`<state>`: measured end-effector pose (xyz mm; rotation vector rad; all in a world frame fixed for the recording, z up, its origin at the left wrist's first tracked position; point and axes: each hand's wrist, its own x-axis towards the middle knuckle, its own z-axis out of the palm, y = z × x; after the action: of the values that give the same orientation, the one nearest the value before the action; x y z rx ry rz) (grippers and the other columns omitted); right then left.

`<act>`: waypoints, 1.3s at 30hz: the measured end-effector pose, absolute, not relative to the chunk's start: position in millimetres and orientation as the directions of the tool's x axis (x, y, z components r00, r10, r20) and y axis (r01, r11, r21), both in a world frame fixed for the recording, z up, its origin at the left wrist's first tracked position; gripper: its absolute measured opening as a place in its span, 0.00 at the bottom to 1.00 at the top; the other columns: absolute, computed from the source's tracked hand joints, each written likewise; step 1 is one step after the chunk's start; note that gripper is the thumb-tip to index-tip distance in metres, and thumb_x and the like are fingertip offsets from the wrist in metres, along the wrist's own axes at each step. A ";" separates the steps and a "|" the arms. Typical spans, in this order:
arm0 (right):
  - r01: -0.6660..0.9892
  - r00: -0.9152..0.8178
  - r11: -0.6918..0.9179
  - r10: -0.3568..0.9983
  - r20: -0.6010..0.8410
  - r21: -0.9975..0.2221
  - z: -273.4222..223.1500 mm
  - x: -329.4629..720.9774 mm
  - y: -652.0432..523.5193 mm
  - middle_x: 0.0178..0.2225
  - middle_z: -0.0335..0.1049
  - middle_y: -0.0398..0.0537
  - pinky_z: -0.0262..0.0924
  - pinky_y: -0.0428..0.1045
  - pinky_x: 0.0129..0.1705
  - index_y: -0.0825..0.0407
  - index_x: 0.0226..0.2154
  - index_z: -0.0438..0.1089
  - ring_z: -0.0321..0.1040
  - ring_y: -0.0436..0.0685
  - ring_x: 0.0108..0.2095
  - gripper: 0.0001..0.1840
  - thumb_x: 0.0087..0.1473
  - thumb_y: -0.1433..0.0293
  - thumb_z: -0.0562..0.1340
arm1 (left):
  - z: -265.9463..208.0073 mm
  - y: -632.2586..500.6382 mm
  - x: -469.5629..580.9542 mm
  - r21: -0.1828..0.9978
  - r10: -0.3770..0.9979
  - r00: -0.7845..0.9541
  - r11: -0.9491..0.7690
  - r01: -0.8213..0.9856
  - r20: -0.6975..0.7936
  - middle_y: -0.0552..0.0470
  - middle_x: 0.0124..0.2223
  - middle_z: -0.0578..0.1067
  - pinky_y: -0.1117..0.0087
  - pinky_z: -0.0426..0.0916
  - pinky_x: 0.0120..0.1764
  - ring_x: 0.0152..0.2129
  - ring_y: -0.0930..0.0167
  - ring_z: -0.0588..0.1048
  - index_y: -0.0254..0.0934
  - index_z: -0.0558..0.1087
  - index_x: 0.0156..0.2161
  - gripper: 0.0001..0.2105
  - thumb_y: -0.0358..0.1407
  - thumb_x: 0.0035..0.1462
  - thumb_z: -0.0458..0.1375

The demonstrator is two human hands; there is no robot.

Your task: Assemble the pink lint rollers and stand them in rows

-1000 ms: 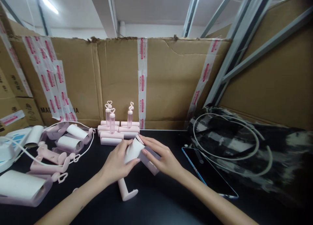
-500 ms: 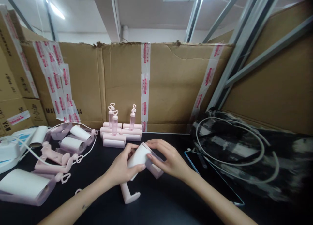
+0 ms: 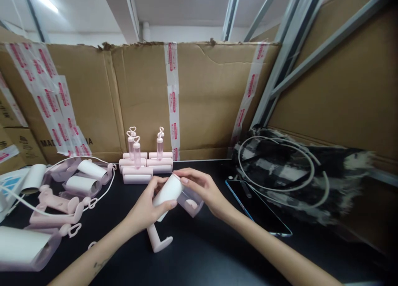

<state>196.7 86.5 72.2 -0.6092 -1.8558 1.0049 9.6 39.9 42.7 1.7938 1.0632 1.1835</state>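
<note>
A white paper roll (image 3: pixel 169 189) is tilted in my left hand (image 3: pixel 144 208), whose thumb and fingers wrap round it. At the roll's upper end, the fingertips of my right hand (image 3: pixel 205 191) pinch its rim. Beneath my right hand a translucent pink cover (image 3: pixel 190 207) rests on the black table. Just below my left hand lies a pink plastic holder (image 3: pixel 157 241) with a round end disc, its upper part hidden by the hand and roll.
Several assembled pink rollers (image 3: pixel 138 175) with heart-topped handles stand at the back. To the left lie loose white rolls (image 3: pixel 82 184), pink holders (image 3: pixel 57 205) and a white cable (image 3: pixel 112 186). A tablet (image 3: pixel 261 209) and coiled cable (image 3: pixel 312 169) sit on the right. Cardboard (image 3: pixel 202 103) walls the back.
The camera view has shifted, so everything appears further left and slightly higher. My right fingertips have closed in on the roll's upper rim, and the roll has tilted a little.
</note>
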 end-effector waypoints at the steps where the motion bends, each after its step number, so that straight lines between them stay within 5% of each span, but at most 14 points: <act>1: 0.036 -0.484 0.576 0.725 0.490 -0.817 72.8 197.5 85.8 0.43 0.72 0.50 0.62 0.54 0.47 0.50 0.41 0.72 0.68 0.59 0.44 0.14 0.55 0.62 0.58 | 42.7 40.0 10.1 0.893 0.906 0.239 -0.399 0.207 0.349 0.48 0.45 0.69 0.67 0.63 0.44 0.43 0.65 0.68 0.37 0.61 0.48 0.21 0.38 0.50 0.60; 7: 0.126 -0.589 0.696 0.626 0.511 -0.707 67.1 193.9 77.4 0.58 0.58 0.50 0.43 0.60 0.60 0.48 0.55 0.61 0.51 0.62 0.59 0.25 0.56 0.60 0.57 | 40.8 39.9 11.8 0.916 0.910 0.167 -0.395 0.073 0.379 0.47 0.46 0.69 0.67 0.63 0.44 0.43 0.66 0.69 0.38 0.60 0.45 0.17 0.37 0.52 0.59; 12: 0.048 -0.644 0.459 0.693 0.324 -0.887 77.7 203.4 105.0 0.54 0.62 0.53 0.58 0.59 0.51 0.46 0.57 0.56 0.63 0.59 0.52 0.24 0.62 0.58 0.45 | 48.8 39.4 11.9 0.970 0.977 0.064 -0.191 -0.152 0.203 0.47 0.43 0.71 0.68 0.65 0.39 0.39 0.66 0.72 0.41 0.53 0.53 0.29 0.37 0.49 0.62; 17: 0.521 -0.804 0.741 0.592 0.047 -0.424 91.8 216.9 139.9 0.55 0.60 0.51 0.36 0.64 0.59 0.47 0.32 0.77 0.43 0.68 0.61 0.09 0.42 0.70 0.66 | 56.1 38.9 6.2 0.910 0.995 0.026 -0.080 -0.407 0.099 0.55 0.35 0.73 0.69 0.66 0.37 0.30 0.71 0.74 0.46 0.50 0.56 0.33 0.34 0.48 0.62; 19: 0.561 -0.802 0.736 0.597 -0.030 -0.379 87.3 213.8 144.1 0.56 0.59 0.52 0.31 0.68 0.58 0.48 0.25 0.77 0.35 0.74 0.62 0.10 0.32 0.73 0.70 | 56.8 40.6 3.8 0.901 0.996 0.033 -0.056 -0.430 0.077 0.55 0.34 0.72 0.71 0.67 0.35 0.28 0.72 0.74 0.44 0.54 0.53 0.28 0.35 0.49 0.61; 24: 0.541 -0.790 0.704 0.613 0.008 -0.461 73.0 205.9 139.6 0.56 0.60 0.57 0.34 0.68 0.57 0.53 0.18 0.74 0.37 0.77 0.61 0.10 0.26 0.72 0.73 | 57.8 45.0 2.8 0.844 0.998 0.050 0.003 -0.536 0.028 0.53 0.35 0.73 0.69 0.71 0.33 0.27 0.72 0.75 0.41 0.58 0.43 0.21 0.33 0.48 0.63; 27: 0.468 -0.747 0.673 0.647 0.151 -0.573 75.3 211.7 134.7 0.52 0.63 0.55 0.46 0.62 0.55 0.53 0.20 0.71 0.53 0.70 0.56 0.08 0.34 0.70 0.70 | 56.9 46.7 3.3 0.819 1.000 -0.026 -0.003 -0.574 -0.015 0.53 0.36 0.73 0.61 0.72 0.37 0.30 0.69 0.76 0.41 0.58 0.43 0.23 0.30 0.45 0.65; 31: 0.290 -0.561 0.579 0.748 0.356 -0.762 79.4 217.8 125.1 0.34 0.68 0.49 0.61 0.55 0.41 0.52 0.29 0.64 0.69 0.58 0.36 0.13 0.50 0.59 0.61 | 55.7 48.3 4.2 0.778 0.998 -0.050 -0.010 -0.628 -0.028 0.47 0.42 0.74 0.59 0.72 0.42 0.36 0.65 0.76 0.38 0.62 0.45 0.20 0.29 0.48 0.64; 39: -0.126 -0.421 0.373 0.819 0.390 -0.919 55.7 190.7 84.7 0.22 0.59 0.36 0.55 0.42 0.22 0.51 0.30 0.58 0.56 0.44 0.18 0.18 0.51 0.54 0.59 | 53.0 35.6 23.5 0.684 0.996 0.090 0.084 -0.725 -0.026 0.39 0.47 0.73 0.62 0.69 0.48 0.45 0.62 0.73 0.31 0.67 0.44 0.11 0.32 0.56 0.57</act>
<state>190.7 84.7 55.7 -0.6238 -1.6632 1.2197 23.5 35.6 53.0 0.5894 0.5749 1.3945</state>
